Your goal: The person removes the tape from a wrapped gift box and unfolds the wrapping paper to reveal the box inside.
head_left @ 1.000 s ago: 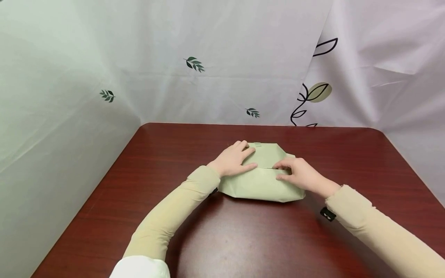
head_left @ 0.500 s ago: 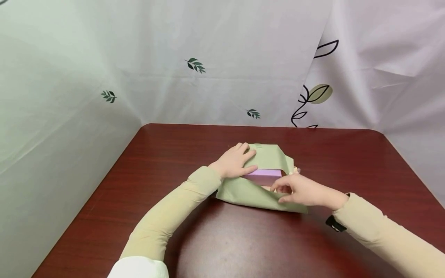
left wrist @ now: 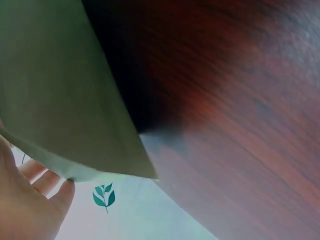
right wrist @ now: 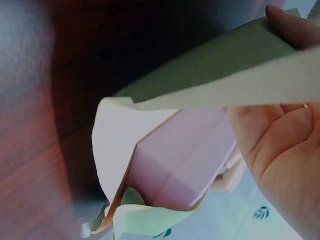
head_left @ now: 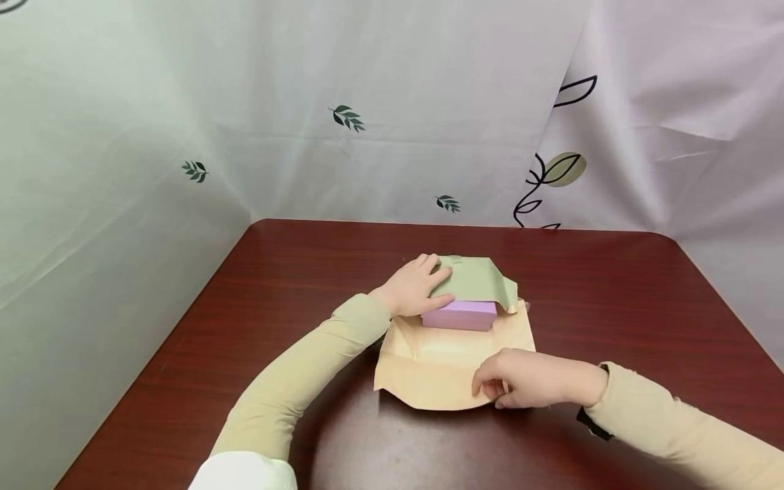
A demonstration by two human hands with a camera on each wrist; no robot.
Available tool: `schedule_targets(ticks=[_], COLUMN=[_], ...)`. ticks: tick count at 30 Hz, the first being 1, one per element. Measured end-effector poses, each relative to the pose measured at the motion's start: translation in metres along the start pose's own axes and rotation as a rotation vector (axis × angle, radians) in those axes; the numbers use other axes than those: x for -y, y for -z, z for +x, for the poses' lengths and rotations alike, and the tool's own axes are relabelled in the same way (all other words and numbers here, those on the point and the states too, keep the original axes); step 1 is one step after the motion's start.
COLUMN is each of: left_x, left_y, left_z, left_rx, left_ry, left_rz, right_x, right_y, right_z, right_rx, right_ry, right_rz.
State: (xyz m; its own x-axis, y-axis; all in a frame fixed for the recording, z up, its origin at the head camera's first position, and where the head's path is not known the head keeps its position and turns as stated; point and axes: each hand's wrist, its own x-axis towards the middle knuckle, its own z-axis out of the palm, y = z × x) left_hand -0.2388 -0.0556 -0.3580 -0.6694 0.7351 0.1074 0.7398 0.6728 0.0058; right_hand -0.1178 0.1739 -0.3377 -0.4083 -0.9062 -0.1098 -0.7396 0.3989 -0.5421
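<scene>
A purple box lies in half-unfolded wrapping paper, green outside and cream inside. Its far part remains under a green flap. My left hand rests on that flap with its fingers spread. At the near side my right hand pinches the paper's front edge, the cream face turned up. From the right wrist, the box shows between the paper layers, beside my right palm. The left wrist view has green paper above my left fingers.
The dark red wooden table reaches back to a white curtain printed with leaves. Another stretch of curtain runs along the left side. A bit of clear tape sits at the flap's far edge.
My right hand has drawn the front paper flap toward me and down, uncovering the purple box's front and the cream inside. My left hand has stayed on the far flap.
</scene>
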Motion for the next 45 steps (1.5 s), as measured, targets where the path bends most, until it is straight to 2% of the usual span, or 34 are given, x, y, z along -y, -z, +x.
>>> schedule_targets(ticks=[5, 14, 23, 27, 30, 34, 38, 45], left_x=[0.0, -0.001, 0.0, 0.0, -0.001, -0.001, -0.001, -0.003], left_y=[-0.001, 0.0, -0.001, -0.002, -0.002, -0.004, -0.006, -0.003], left_z=[-0.001, -0.001, -0.003, -0.003, -0.003, -0.001, 0.0, -0.001], left_rx=[0.004, 0.009, -0.023, -0.043, -0.044, -0.023, -0.009, -0.014], left_ry=[0.008, 0.008, -0.006, -0.017, -0.009, 0.017, 0.031, 0.021], left_rz=[0.004, -0.014, -0.029, -0.016, -0.016, -0.016, 0.002, 0.001], right_x=[0.001, -0.001, 0.0, 0.002, 0.002, -0.002, -0.012, -0.042], right_y=[-0.011, -0.027, -0.028, -0.019, -0.002, 0.023, 0.041, 0.055], right_z=[0.001, 0.006, 0.007, 0.005, 0.004, 0.003, 0.003, -0.002], right_rx=[0.03, 0.038, 0.091, 0.1, 0.046, -0.079, -0.199, -0.464], right_ry=[-0.012, 0.026, 0.007, 0.006, 0.002, 0.001, -0.011, -0.127], right_rz=[-0.026, -0.17, -0.157, -0.146, -0.102, -0.067, -0.061, -0.125])
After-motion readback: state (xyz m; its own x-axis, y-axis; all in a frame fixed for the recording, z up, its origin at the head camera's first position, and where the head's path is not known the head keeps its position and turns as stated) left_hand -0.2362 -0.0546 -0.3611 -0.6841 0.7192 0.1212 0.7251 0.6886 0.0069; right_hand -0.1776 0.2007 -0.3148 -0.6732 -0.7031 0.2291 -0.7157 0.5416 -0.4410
